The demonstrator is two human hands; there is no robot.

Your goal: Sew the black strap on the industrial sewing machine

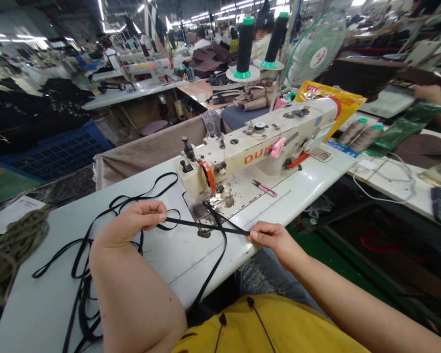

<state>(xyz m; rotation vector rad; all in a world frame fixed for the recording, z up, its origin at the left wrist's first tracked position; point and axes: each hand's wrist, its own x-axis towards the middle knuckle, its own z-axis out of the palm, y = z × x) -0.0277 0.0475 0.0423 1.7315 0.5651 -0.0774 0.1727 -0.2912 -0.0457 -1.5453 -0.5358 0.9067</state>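
Left hand [135, 220] and right hand [275, 242], grips narrow, pinch a flat black woven strap [206, 226] taut. Its loose loops sprawl across the white surface [183, 264], lower left of the frame.

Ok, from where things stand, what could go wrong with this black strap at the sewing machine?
The flat black strap, stretched between the left hand and right hand, runs close to the sewing machine's metal presser foot, so it could snag. Its loose loops on the white table might tangle. The pink-handled snips could get knocked.
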